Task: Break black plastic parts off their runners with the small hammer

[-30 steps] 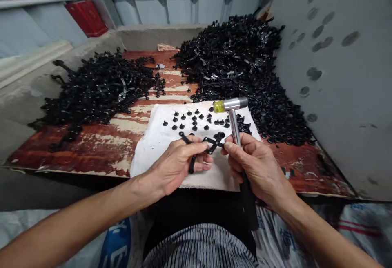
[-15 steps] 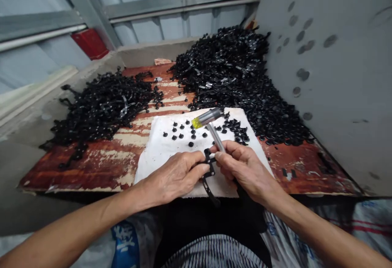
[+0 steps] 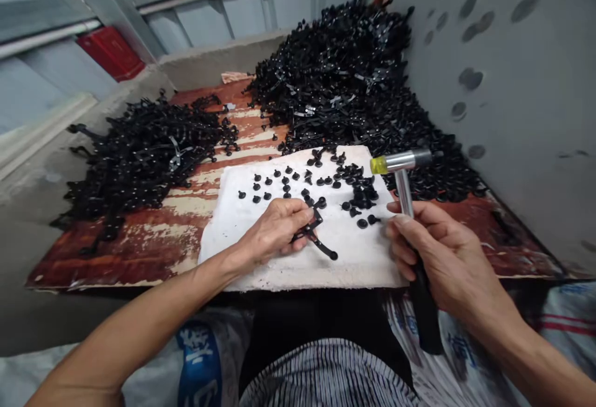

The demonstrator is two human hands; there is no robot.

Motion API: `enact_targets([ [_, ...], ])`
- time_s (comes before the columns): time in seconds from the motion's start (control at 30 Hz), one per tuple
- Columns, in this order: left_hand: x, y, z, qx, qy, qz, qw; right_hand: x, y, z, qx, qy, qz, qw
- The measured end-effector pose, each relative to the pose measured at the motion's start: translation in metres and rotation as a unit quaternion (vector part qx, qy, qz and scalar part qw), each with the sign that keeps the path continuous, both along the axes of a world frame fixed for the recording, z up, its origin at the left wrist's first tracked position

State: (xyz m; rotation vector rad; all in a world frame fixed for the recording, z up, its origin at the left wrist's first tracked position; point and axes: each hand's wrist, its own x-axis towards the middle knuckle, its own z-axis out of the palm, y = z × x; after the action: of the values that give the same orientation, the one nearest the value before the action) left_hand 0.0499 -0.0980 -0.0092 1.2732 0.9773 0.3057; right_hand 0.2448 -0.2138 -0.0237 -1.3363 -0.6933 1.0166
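My left hand (image 3: 279, 224) pinches a black bracket-like part (image 3: 326, 249) with a curved arm, low over the white pad (image 3: 261, 264). My right hand (image 3: 437, 239) is wrapped round a small mallet (image 3: 404, 193), raised to the right of the pad. The mallet has a metal shaft, a black grip and a head with one yellow tip and one dark tip. Small black round pieces with stems (image 3: 267, 196) stand on the pad beyond my left hand. More of them lie in a loose cluster (image 3: 361, 193) between the two hands.
A tall heap of black parts (image 3: 335, 78) covers the back right of the worn red board (image 3: 186, 233). Another black heap (image 3: 135, 152) sits at the left. A grey panel (image 3: 503, 115) borders the right side. Printed sacks (image 3: 200, 357) lie below the front edge.
My right hand has moved right with the mallet, away from the black part. My left hand has turned the part so its curved arm points right. The view has shifted slightly.
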Motion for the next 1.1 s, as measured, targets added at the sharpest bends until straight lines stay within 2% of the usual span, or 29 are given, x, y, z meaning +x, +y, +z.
enact_targets([
  [0.1,0.005,0.002,0.000,-0.016,-0.002,0.027,0.999,0.000,0.000,-0.004,-0.002,0.026,-0.004,1.000],
  [0.27,0.009,0.002,0.004,-0.029,0.021,0.050,0.998,0.002,0.001,-0.007,-0.015,0.013,0.014,1.000],
  [0.8,0.013,0.001,0.005,0.000,0.044,0.043,0.998,0.004,0.001,-0.008,-0.003,0.036,0.026,0.999],
  [1.1,0.012,0.005,0.004,0.005,0.048,0.019,0.999,0.005,0.000,-0.010,-0.012,-0.001,0.035,0.999],
])
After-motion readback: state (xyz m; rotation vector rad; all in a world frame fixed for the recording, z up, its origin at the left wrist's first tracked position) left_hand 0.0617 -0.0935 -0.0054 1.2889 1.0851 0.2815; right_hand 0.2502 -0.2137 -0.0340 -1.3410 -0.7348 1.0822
